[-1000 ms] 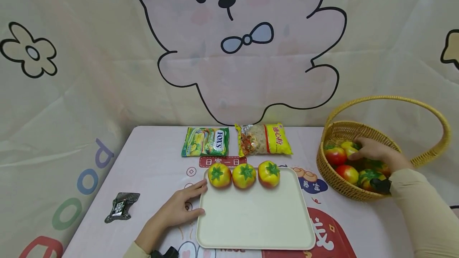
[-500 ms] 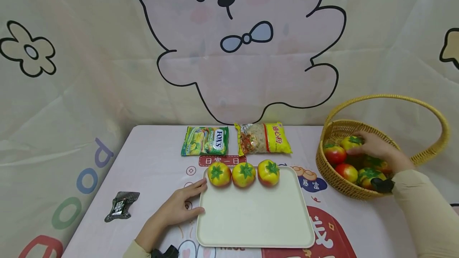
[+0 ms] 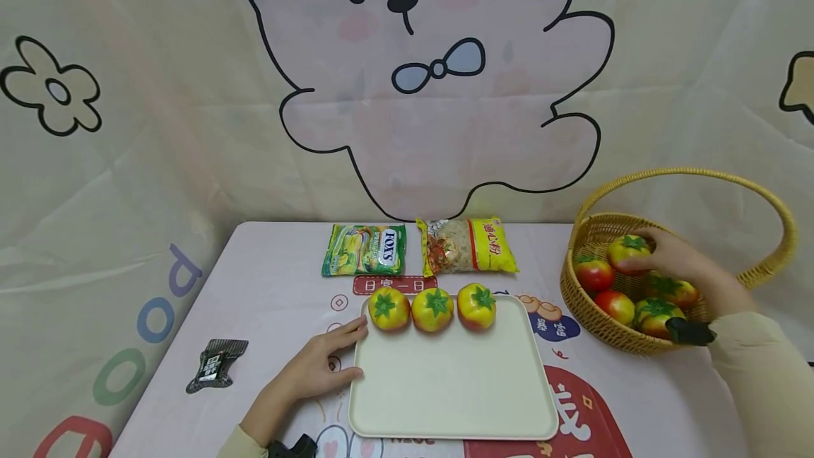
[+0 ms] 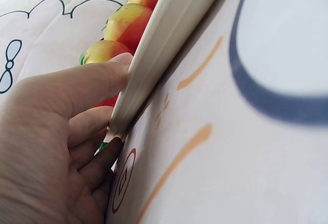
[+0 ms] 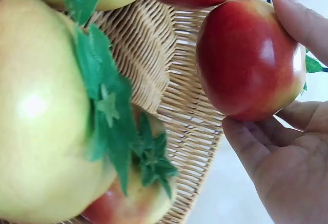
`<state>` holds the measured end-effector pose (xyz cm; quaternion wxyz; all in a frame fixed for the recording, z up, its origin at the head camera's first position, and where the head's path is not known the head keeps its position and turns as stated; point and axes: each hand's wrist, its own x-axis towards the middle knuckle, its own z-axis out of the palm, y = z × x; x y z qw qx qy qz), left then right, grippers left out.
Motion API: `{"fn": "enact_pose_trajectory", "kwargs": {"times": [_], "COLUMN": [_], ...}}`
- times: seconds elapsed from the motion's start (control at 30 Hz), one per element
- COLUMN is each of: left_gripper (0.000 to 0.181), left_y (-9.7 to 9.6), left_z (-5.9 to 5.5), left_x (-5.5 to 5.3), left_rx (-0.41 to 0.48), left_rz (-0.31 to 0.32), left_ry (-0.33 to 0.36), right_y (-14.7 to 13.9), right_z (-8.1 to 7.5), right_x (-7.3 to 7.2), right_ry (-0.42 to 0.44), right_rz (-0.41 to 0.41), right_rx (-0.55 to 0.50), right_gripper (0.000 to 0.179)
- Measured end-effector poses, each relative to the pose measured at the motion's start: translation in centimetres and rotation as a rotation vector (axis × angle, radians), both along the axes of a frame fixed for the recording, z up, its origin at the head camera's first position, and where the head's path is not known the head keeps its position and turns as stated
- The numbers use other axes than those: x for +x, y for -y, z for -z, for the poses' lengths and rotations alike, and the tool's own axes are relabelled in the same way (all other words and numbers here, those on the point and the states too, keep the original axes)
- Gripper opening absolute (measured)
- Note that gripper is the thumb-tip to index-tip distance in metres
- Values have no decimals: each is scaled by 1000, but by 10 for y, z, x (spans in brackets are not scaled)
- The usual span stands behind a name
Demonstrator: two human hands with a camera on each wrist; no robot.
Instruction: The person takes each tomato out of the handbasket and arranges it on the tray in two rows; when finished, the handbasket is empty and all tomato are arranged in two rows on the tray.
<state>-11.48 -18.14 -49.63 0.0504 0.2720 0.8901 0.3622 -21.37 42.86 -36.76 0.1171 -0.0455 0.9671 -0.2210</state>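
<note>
Right hand (image 3: 683,263) pinches a red-yellow tomato (image 3: 627,253); other tomatoes (image 3: 615,308) lie near it in the wicker basket (image 3: 581,313). Left hand (image 3: 321,370), spread, touches the cream tray (image 3: 451,387) beside it.

Held leaves-up in the right hand (image 3: 683,260), in or just above a wicker basket (image 3: 586,312): a glossy red-and-yellow tomato (image 3: 627,251). Flat on the table (image 3: 286,267): a pale rectangular tray (image 3: 451,384) with three similar tomatoes (image 3: 433,311) along its far edge.

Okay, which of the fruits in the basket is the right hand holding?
The rearmost fruit, gripped in the right hand; the four other fruits visible in the basket sit nearer the front, ungripped.
</note>
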Motion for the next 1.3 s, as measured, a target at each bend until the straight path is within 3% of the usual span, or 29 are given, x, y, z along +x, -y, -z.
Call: {"fn": "enact_pose_trajectory", "kwargs": {"times": [0.27, 0.67, 0.93, 1.3], "left_gripper": [65, 64, 64, 64], "left_y": [0, 0, 0, 1], "left_z": [1, 2, 2, 4], "left_x": [-1, -1, 1, 0], "left_rx": [5, 2, -4, 7], "left_rz": [0, 1, -11, -4], "left_ry": [2, -12, -3, -6], "right_y": [16, 63, 91, 135], "right_z": [-12, -24, -12, 14], "right_x": [11, 43, 63, 82], "right_ry": [-22, -101, -159, -193], "right_rz": [-19, -23, 1, -10], "right_rx": [-12, -99, -180, -383], "right_gripper": [87, 81, 78, 79]}}
